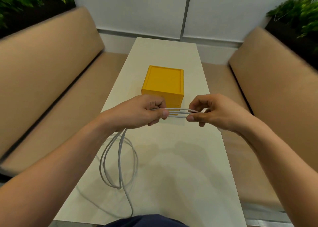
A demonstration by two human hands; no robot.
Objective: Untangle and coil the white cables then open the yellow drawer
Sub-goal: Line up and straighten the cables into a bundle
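Note:
Both hands hold the white cables above the table, stretched taut between them as several parallel strands. My left hand grips one end of the bundle, and loops of cable hang from it down to the tabletop near the front. My right hand pinches the other end between thumb and fingers. Just behind the hands stands the yellow drawer box, closed, its lower front partly hidden by my left hand.
The narrow white table runs away from me toward a white wall. Tan cushioned benches flank it on both sides. Green plants sit behind each bench at the top corners.

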